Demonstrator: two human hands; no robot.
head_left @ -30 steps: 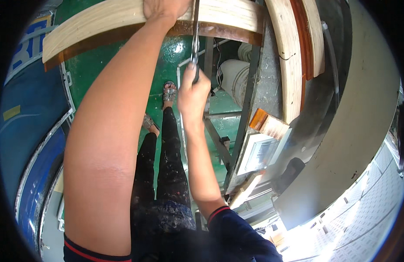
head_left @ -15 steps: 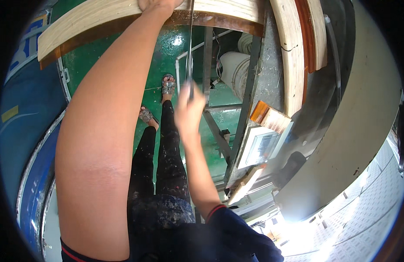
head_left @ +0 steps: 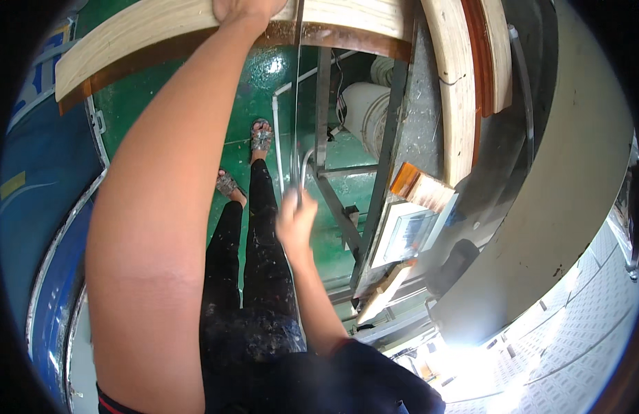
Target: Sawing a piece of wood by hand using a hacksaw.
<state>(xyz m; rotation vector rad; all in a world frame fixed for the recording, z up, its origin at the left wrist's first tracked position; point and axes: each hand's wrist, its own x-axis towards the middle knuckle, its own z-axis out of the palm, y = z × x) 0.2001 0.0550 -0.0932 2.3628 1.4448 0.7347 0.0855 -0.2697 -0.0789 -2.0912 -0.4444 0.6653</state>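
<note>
The left hand [head_left: 247,8] is positioned at the upper edge of the view, on the curved, pale wood-grained beam with a brown lower edge [head_left: 140,38]. The view cuts off this hand; whether its fingers are together or apart cannot be told.

The right hand [head_left: 297,217] is clamped around the lower end of the long, narrow, dark metal saw-like tool [head_left: 296,117]. The hand is slightly blurred and is located below the beam, in front of the person's body. The tool is seen nearly edge-on. It extends upward from the right hand and crosses the beam just right of the left hand. The depth of any contact between tool and beam cannot be determined.

The beam spans the upper part of the view. Its left portion lies above the glossy green floor [head_left: 136,90]; its right end reaches the grey, paint-flecked tabletop [head_left: 421,124].

On the tabletop side, a second curved, pale wooden piece [head_left: 450,90] lies lengthwise beside a reddish-brown grooved strip [head_left: 479,62]. Near its lower end sit a small orange-brown and whitish block [head_left: 426,192] and, just below, a flat rectangular panel with a white border [head_left: 407,233]. A white cylindrical bucket [head_left: 364,121] stands beneath tabletop level.
</note>
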